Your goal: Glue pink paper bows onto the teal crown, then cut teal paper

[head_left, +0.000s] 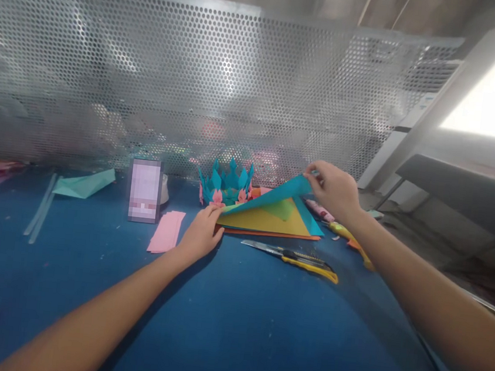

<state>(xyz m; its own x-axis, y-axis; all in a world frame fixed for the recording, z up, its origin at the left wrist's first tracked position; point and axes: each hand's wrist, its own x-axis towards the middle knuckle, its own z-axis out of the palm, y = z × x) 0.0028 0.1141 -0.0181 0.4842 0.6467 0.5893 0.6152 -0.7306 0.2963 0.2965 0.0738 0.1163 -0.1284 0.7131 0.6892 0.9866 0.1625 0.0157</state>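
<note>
My right hand (333, 188) pinches the raised far corner of a blue sheet of paper (273, 195) between thumb and fingers. At the left end of the coloured paper stack (265, 221), my left hand (202, 232) grips the edge, fingers above and thumb lower down. Yellow, green, blue and orange sheets show under the lifted one. Just behind stands a blue folded-paper piece (230, 181) with pointed tips and pink paper parts round its base. In front of the stack lies a yellow utility knife (310, 264) with its blade out.
Pink paper strips (167, 231) lie left of my left hand, near a blurred-out upright phone-like object (144, 192). Farther left are a mint-green paper (86, 185) and clear sticks (40, 211). A perforated metal panel (174, 83) backs the blue table (233, 325). Yellow-handled tools (348, 234) lie right.
</note>
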